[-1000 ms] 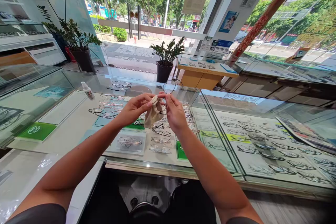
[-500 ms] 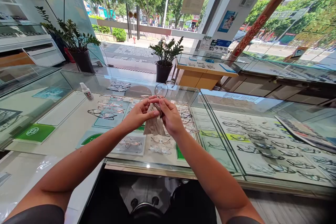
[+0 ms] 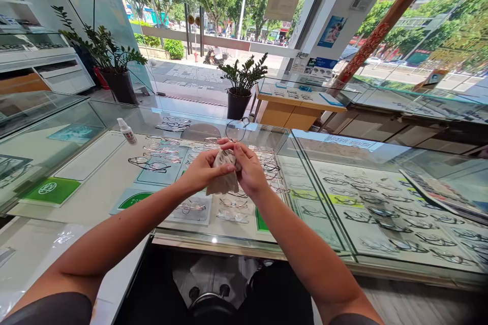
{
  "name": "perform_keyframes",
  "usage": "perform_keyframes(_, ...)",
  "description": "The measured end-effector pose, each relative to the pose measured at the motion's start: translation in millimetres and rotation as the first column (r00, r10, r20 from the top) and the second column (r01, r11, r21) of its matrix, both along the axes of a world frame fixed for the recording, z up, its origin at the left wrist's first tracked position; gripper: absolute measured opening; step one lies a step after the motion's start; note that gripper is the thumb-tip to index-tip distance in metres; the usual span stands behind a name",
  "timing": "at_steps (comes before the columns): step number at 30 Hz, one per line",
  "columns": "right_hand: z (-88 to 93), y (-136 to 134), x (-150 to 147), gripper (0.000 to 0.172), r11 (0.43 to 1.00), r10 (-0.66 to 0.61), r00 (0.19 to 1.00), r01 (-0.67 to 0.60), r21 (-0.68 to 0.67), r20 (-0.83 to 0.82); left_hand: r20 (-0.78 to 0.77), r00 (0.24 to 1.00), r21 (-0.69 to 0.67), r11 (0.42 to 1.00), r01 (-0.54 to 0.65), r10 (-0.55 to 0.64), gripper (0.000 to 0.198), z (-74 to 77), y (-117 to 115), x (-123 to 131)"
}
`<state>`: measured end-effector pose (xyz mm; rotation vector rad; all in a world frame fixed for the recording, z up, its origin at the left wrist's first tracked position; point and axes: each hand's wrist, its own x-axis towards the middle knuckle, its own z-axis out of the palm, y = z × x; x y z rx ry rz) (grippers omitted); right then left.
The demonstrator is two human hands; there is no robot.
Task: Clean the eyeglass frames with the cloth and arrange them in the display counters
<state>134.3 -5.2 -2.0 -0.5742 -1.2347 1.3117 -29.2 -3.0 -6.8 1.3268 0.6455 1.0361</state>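
Observation:
Close together above the glass counter, both my hands are closed. My left hand [image 3: 206, 168] grips a crumpled beige cloth [image 3: 222, 184], its thumb pressed on the fabric. A pair of eyeglasses [image 3: 237, 130] is pinched in my right hand [image 3: 248, 171]; one dark round rim sticks up beyond the fingertips. The other part of the glasses is hidden by the cloth and fingers. Behind my hands, rows of eyeglass frames [image 3: 152, 164] show at the counter.
A small white spray bottle [image 3: 127, 132] stands at the left on the glass counter [image 3: 213, 245]. More frames fill the right-hand display case [image 3: 381, 208], with a magazine [image 3: 446, 195] on top. Potted plants [image 3: 239, 96] stand beyond, before the window.
The cloth has become more bunched up between my fingers. The rim of the glasses has turned and tilted slightly to the right. Both arms stay nearly in place.

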Motion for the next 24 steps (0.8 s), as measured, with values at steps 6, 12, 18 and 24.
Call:
perform_keyframes(6, -0.5, 0.8, -0.3, 0.041, 0.999, 0.014, 0.999, -0.016, 0.042, 0.033, 0.009, 0.998, 0.033, 0.997, -0.063, 0.063, 0.054, -2.6, -1.9, 0.3)
perform_keyframes(12, -5.4, -1.6, -2.9, 0.055, 0.998, -0.014, 0.987, 0.003, 0.070, 0.162, 0.041, 0.985, 0.028, 0.985, -0.167, 0.166, 0.059, -0.9, -1.9, 1.6)
perform_keyframes(18, -2.7, 0.2, -1.3, 0.058, 0.988, -0.051, 0.965, 0.011, 0.152, 0.257, 0.095, 0.960, -0.002, 0.964, -0.265, 0.263, 0.068, -0.9, 1.6, 3.7)
perform_keyframes(24, -1.1, 3.4, 1.7, 0.042, 0.993, -0.082, 0.987, 0.068, 0.099, 0.140, -0.003, 0.980, 0.110, 0.974, -0.196, 0.197, 0.071, -0.6, 7.4, -1.3)
